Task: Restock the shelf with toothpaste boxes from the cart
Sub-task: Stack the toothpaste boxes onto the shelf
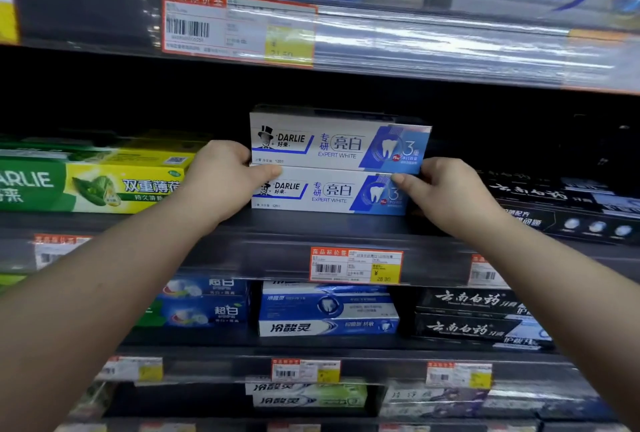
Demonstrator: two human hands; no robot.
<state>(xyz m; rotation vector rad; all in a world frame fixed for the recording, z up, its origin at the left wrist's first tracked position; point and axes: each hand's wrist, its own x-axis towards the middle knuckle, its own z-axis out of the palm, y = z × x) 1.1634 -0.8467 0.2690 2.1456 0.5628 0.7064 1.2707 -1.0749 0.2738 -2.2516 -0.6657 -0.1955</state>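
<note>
— Where is the stacked pair of white-and-blue cardboard toothpaste boxes [337,154]?
— On the dark middle shelf [311,223], long axis along its front edge, logo left, tooth picture right. The left hand [221,178] and right hand [446,192] have their fingers clamped on the ends.
— Risk?
— The top box overhangs to the right, so an uneven release could slide it off.

Your upper toothpaste box [339,142] and lower toothpaste box [329,194] are white running into blue, each printed with a white tooth. You see green-and-yellow boxes [93,185] with leaves, black boxes [561,209], and an orange-edged price tag [356,265] with yellow.
</note>
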